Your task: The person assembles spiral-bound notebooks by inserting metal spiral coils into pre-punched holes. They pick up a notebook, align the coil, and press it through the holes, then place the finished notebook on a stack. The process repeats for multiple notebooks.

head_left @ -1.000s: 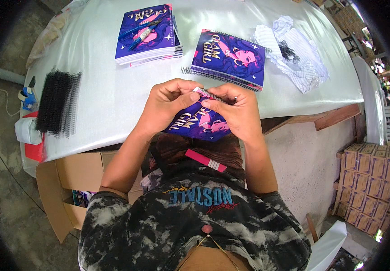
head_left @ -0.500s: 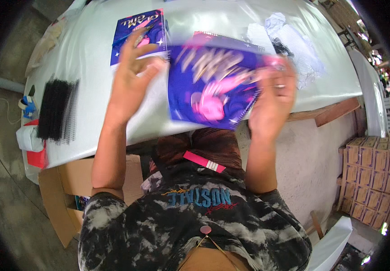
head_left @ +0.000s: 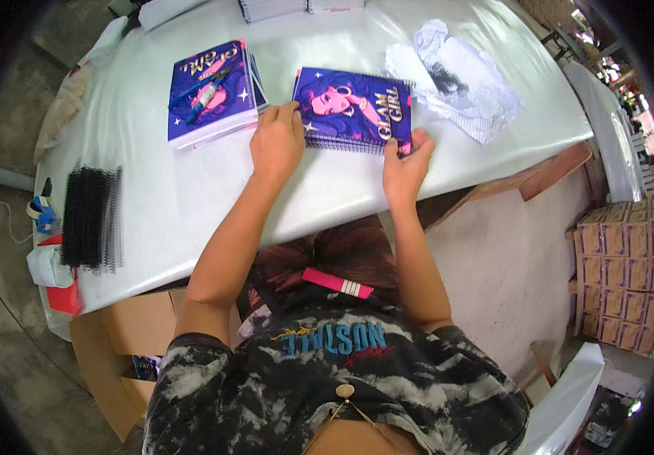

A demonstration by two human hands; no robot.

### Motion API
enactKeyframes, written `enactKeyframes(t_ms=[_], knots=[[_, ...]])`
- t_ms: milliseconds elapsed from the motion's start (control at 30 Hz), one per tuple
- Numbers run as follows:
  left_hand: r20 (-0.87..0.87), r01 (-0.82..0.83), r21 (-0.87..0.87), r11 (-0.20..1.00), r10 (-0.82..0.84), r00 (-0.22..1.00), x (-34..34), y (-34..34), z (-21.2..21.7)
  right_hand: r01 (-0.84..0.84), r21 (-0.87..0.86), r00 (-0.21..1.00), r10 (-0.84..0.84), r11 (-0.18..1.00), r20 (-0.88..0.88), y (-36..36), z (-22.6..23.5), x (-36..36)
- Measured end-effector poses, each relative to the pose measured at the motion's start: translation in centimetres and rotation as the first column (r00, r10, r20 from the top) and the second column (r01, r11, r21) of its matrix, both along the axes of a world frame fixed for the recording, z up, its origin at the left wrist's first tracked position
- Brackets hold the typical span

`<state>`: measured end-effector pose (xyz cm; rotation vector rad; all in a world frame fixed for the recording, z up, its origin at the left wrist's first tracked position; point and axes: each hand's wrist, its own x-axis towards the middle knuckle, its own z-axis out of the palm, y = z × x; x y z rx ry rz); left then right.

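A spiral notebook (head_left: 353, 110) with a purple and pink illustrated cover lies flat on the table, turned sideways on top of others like it. Its black coil edge faces me. My left hand (head_left: 277, 142) presses its curled fingers against the left edge. At the near right corner, my right hand (head_left: 406, 168) grips the notebook, thumb on top of the cover. Left of my left hand stands a stack of similar purple covers and pages (head_left: 213, 91), with a blue-handled tool (head_left: 207, 95) resting on it.
A bundle of black plastic coils (head_left: 93, 216) lies at the table's left side, near a blue tape dispenser (head_left: 42, 212). Crumpled striped paper (head_left: 471, 91) sits to the right, with some black coil scraps (head_left: 448, 80). Further notebook stacks (head_left: 296, 7) stand at the far edge. An open cardboard box (head_left: 126, 322) is below left.
The notebook that I held up in the air now lies flat on the pile, turned sideways. My right hand has moved left and down with it; my left hand has come right to its edge.
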<state>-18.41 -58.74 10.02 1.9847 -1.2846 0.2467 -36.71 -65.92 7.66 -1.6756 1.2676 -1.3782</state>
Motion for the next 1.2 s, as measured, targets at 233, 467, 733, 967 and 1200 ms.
enactKeyframes(t_ms=[233, 467, 733, 967, 1200], knots=[[-0.160, 0.229, -0.006, 0.973, -0.227, 0.961, -3.1, 8.4, 2.8, -0.276, -0.119, 0.961, 0.270, 0.954, -0.061, 6.3, -0.7, -6.4], [-0.767, 0.831, 0.361, 0.423, -0.372, 0.523, -8.4, 16.1, -5.8, -0.788, 0.446, 0.153, 0.837, 0.424, -0.525, 14.3, -4.3, -11.5], [-0.683, 0.787, 0.474, 0.396, -0.399, 0.612, -10.6, 15.6, -9.4, -0.790, 0.544, 0.002, 0.890, 0.281, -0.457, 11.4, -3.7, -9.3], [-0.749, 0.844, 0.308, 0.440, -0.435, 0.500, -10.6, 14.3, -7.6, -0.615, 0.652, 0.280, 0.896, 0.444, -0.345, 11.3, -2.7, -7.0], [-0.647, 0.826, -0.092, 0.556, -0.664, 0.375, -6.9, 12.8, -0.8, -0.783, 0.349, 0.575, 0.813, 0.515, 0.090, 11.0, 3.2, -6.9]])
